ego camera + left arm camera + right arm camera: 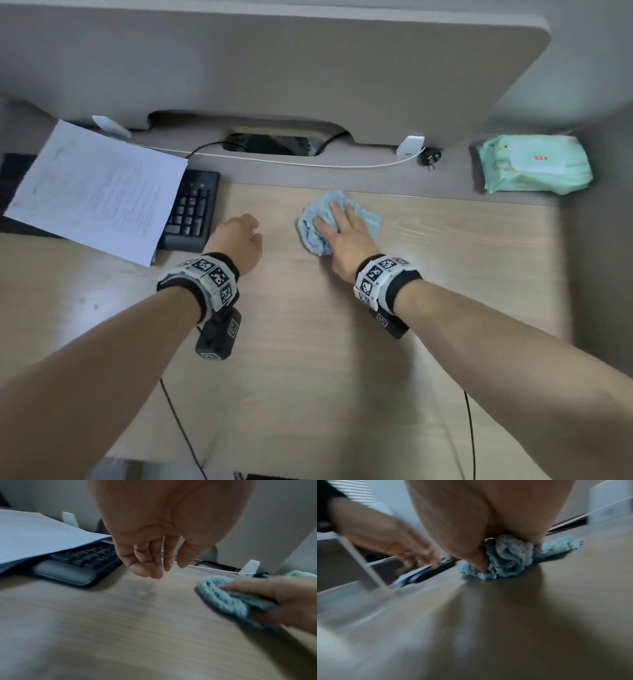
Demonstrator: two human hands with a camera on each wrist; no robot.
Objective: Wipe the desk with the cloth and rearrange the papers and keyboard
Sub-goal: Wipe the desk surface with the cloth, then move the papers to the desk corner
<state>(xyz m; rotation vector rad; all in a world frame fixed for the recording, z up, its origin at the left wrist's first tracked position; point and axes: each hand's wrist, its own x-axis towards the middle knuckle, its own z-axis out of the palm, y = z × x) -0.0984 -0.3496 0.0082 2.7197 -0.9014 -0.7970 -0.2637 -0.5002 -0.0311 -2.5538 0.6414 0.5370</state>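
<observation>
My right hand (346,236) presses the crumpled light-blue fluffy cloth (337,222) flat against the pale wood-grain desk (445,260).

My fingers lie straight across the cloth, thumb at its left edge. My left hand (239,240) hangs just above the desk beside it, fingers loosely curled, holding nothing. Further left, the black keyboard (193,209) lies half under the white sheets of paper (99,192). At the far right corner sits a green pack of wet wipes (534,164).

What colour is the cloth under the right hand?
Light blue cloth; clearest in the head view.
</observation>
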